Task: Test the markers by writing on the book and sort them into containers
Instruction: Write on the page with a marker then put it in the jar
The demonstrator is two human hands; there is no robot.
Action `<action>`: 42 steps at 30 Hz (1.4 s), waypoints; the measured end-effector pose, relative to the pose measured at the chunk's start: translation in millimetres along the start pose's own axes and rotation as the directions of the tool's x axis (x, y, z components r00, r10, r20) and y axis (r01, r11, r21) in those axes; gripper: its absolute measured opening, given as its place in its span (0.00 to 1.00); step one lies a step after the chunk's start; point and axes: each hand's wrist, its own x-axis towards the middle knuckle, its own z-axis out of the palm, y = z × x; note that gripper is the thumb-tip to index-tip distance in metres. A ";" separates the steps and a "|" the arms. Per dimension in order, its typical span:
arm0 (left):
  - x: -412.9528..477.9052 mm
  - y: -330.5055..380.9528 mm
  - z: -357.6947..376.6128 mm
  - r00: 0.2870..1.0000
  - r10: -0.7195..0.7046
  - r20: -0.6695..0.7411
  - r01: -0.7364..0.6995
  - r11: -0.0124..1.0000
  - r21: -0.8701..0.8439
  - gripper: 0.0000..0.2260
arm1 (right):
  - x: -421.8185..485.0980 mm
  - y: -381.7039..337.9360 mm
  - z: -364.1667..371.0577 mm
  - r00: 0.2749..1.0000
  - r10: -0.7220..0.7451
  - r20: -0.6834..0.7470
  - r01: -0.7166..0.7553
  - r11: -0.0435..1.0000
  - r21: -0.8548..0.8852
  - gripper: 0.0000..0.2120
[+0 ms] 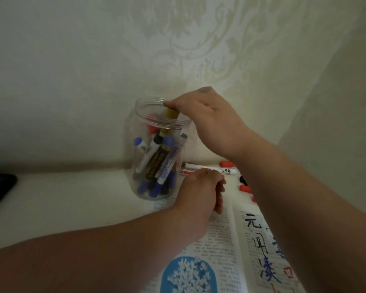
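While the right hand (209,121) pinches the top end of the gold marker (171,115) between its curled fingers (174,102), the marker stands in the mouth of the clear jar (135,123). Its long axis is close to upright, leaning a little so the lower end points down and leftward into the jar. That end has passed below the rim and is lost among the blue, black and red-capped markers (156,166) already inside, so I cannot tell whether it touches the bottom. The drop turns on this: the fingers sit directly over the opening and the marker's length lines up with the jar's depth, so letting go should be enough to finish the sort.

The left hand (199,189) is lower and nearer the camera, just right of the jar's base, its fingers curled over the near end of a white marker (226,170) that lies crosswise on the surface (72,197). Whether it grips that marker or only rests above it cannot be told. This hand is the nearer one to the untested pens: red caps (244,188) and a black one (243,179) lie just beyond it. The open book (220,240) lies beneath both forearms, with handwritten test strokes (260,246) on its right page.
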 end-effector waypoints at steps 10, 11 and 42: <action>0.9 -4.4 2.1 0.997 0.071 0.004 -0.071 0.997 -0.010 0.06 | -27.4 41.3 -47.1 0.957 0.026 -0.289 -0.013 0.999 0.046 0.21; 1.6 -5.3 2.2 0.997 0.081 0.006 -0.081 0.997 0.012 0.08 | -36.2 54.7 -56.7 0.935 0.101 -0.340 -0.109 0.994 -0.002 0.17; -13.7 -20.3 8.4 0.863 0.401 0.308 -0.496 0.791 0.359 0.04 | -178.5 126.6 -73.4 0.964 0.199 0.179 -0.200 0.980 -0.011 0.26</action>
